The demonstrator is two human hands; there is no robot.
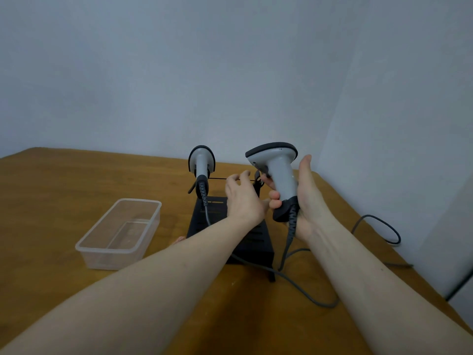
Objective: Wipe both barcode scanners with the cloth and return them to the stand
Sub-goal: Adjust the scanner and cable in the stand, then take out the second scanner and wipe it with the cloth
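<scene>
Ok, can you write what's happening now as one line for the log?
right hand: holding scanner off stand | left hand: open, at stand | other scanner: on stand | cloth: not clearly seen

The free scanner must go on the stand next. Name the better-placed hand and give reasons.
Right. The right hand already grips the free scanner by its handle, close beside the stand. The left hand holds nothing and hovers over the stand, where it could steady it.
</scene>
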